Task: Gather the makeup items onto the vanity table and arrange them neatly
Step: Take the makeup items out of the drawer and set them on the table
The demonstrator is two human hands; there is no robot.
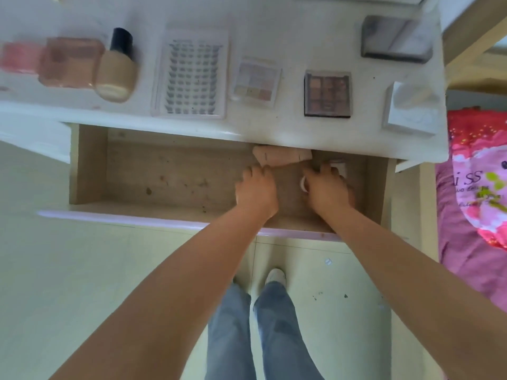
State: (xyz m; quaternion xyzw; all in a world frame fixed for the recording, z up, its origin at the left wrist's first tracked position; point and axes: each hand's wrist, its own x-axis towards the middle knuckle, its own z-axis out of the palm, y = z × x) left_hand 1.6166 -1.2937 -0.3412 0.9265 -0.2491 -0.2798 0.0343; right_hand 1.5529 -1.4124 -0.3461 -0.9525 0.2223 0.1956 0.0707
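Both hands are down in the open drawer [90,165] under the counter [288,127]. The left hand [256,187] has loose fingers just touching the near edge of a beige tube [282,156] at the back, not holding it. The right hand [326,187] curls over a small white round item [303,184], a white box [338,167] right beside its fingertips.

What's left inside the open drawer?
In the drawer: a pink tube, a white item and a small white ring. The right hand covers anything beneath.
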